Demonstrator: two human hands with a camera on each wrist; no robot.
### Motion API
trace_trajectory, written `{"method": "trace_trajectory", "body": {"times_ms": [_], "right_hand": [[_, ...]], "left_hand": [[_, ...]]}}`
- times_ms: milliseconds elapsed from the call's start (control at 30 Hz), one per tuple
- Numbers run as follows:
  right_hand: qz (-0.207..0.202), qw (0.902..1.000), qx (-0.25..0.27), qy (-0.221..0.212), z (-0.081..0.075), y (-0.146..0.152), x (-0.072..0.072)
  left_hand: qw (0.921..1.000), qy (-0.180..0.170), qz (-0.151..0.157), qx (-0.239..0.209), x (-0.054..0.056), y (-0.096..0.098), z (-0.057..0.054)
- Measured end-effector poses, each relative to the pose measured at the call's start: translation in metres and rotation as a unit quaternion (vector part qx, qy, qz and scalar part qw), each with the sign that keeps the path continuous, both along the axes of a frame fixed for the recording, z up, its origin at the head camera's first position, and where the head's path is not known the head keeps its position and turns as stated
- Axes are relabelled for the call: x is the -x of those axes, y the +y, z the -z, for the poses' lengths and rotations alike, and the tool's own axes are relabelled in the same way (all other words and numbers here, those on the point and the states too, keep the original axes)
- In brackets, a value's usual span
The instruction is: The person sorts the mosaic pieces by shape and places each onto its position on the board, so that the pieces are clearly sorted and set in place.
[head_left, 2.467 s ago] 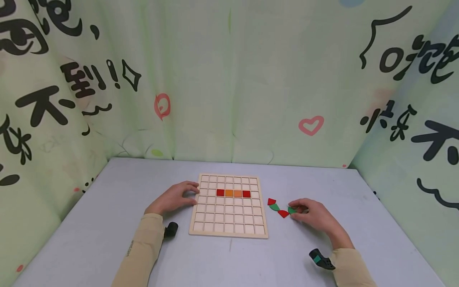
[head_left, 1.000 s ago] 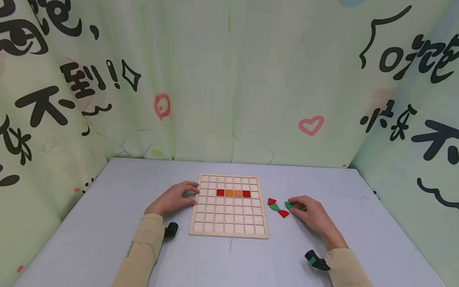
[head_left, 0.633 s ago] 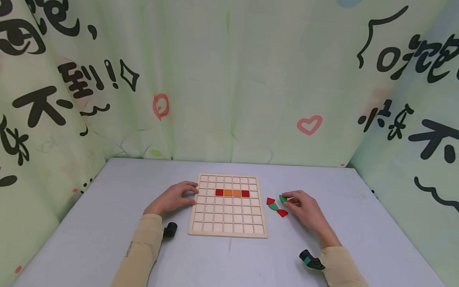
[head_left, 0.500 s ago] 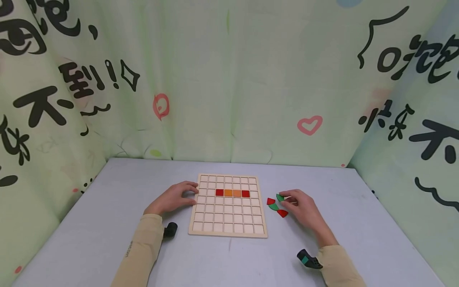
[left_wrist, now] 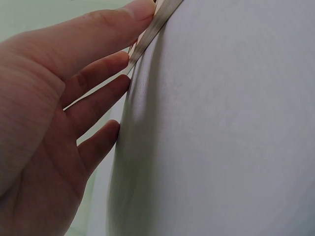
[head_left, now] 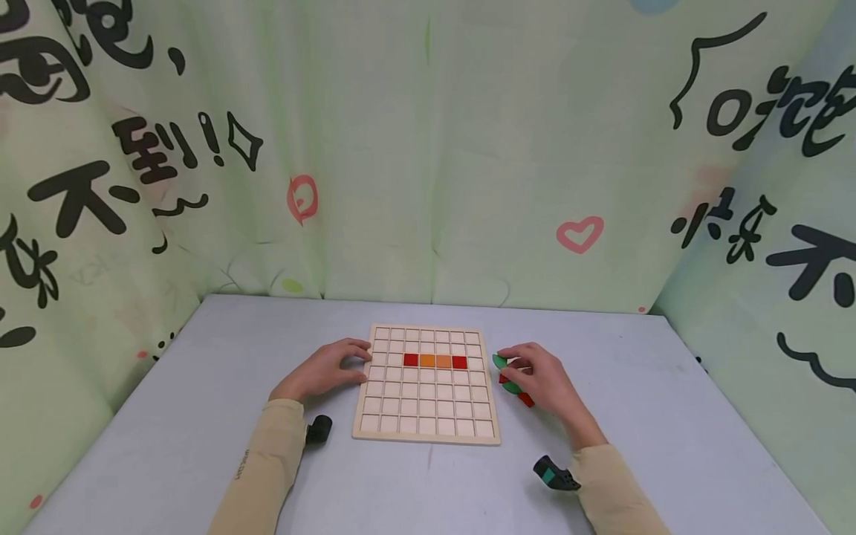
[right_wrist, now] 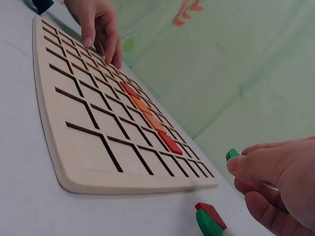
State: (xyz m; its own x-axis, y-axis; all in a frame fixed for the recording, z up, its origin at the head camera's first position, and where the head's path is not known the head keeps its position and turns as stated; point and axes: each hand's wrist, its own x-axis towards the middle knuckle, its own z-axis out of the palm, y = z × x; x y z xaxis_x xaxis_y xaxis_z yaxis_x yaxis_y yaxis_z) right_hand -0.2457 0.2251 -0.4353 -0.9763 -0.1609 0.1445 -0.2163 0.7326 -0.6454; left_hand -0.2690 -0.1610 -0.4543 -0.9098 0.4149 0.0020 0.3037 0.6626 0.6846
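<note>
- On the desk (head_left: 167, 446), near the middle of its far edge: a wooden grid board (head_left: 428, 429), lying flat.
- Board cells, one row toward its far edge, left to right: red square (head_left: 411, 360), orange square (head_left: 427, 360), second orange square (head_left: 443, 361), second red square (head_left: 459, 362); side by side.
- Left hand (head_left: 324, 369) at the board's left edge, thumb and fingertips touching it; fingers spread and loose, not wrapped round anything.
- Right hand (head_left: 540, 377) just beyond the board's right edge; thumb and forefinger pinch a green piece (head_left: 499, 361), raised off the desk, near the board but outside it.
- Below the right hand, on the desk by the board's right edge: red piece (head_left: 503, 380), second green piece (head_left: 512, 388), second red piece (head_left: 527, 400); strung toward the desk's near right corner, partly covered by the hand.
- Both arms in tan sleeves (head_left: 264, 461), each with a black wrist device (head_left: 321, 429).
- Past the desk's far edge: pale green curtain (head_left: 435, 186), dark lettering at both sides.
</note>
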Motion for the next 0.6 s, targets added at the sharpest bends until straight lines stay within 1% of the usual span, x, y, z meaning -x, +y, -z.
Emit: {"method": "trace_trajectory", "body": {"times_ms": [233,400,600], "right_hand": [[-0.013,0.9996,0.025,-0.003,0.0,-0.016,0.007],[-0.017,0.9982,0.054,-0.019,0.0,-0.028,0.011],[-0.016,0.9952,0.085,-0.044,0.0,-0.043,0.015]], "left_hand": [[1.0,0.003,0.001,-0.005,-0.001,0.0,0.001],[1.0,0.007,0.003,-0.004,-0.001,0.0,0.0],[1.0,0.005,0.003,-0.002,-0.001,0.0,-0.001]]}}
